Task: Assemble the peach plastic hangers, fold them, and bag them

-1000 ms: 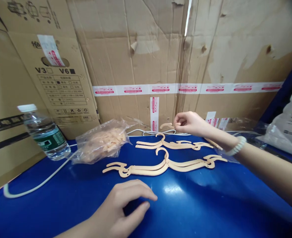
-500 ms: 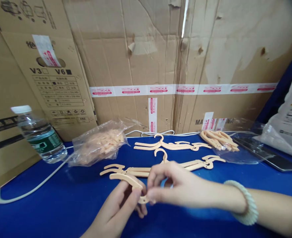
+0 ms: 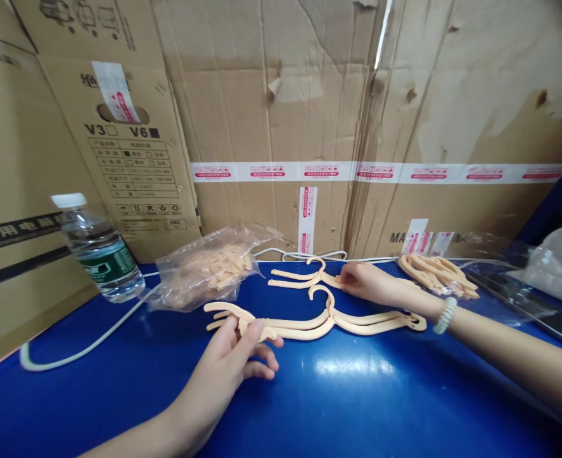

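Head view: left hand (image 3: 231,359) grip pinched on a slim peach plastic hanger (image 3: 309,327), right hand (image 3: 363,283) grip unclear; tugging might snap it.

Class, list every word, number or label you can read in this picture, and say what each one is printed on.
"V3" and "V6": on the left carton.
"MA", the rest hidden: low on the back carton.
Too small or blurred to read: the printed table under V3 and V6, the red-and-white tape, the bottle label, and the Chinese characters on the dark band at far left.
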Available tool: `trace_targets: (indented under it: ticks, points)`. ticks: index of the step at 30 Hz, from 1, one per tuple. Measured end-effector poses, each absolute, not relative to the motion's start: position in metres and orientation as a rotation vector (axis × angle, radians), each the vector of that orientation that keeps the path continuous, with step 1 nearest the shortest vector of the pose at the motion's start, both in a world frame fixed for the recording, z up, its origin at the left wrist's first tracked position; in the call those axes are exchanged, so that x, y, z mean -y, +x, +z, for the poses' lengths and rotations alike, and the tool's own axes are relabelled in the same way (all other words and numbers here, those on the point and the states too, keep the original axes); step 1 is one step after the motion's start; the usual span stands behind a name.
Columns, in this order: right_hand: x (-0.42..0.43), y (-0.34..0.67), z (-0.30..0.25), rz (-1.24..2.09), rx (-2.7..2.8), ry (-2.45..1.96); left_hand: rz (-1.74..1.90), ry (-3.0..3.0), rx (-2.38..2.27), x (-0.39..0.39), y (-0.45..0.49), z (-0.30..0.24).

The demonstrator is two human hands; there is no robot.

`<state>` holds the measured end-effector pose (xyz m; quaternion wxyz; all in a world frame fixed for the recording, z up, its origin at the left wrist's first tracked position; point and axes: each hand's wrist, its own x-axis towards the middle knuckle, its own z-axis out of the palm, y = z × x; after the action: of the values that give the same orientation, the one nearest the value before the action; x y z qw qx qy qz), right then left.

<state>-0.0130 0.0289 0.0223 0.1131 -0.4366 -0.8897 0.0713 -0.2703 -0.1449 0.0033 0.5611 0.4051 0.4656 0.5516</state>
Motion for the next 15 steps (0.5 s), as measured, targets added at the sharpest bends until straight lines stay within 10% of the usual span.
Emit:
trace_targets:
  ticks: [15]
  points:
    - [0.008,0.023,0.052,0.068,2.314,-0.913,1.482,0.987,-1.113,0.137,-0.283,0.02]
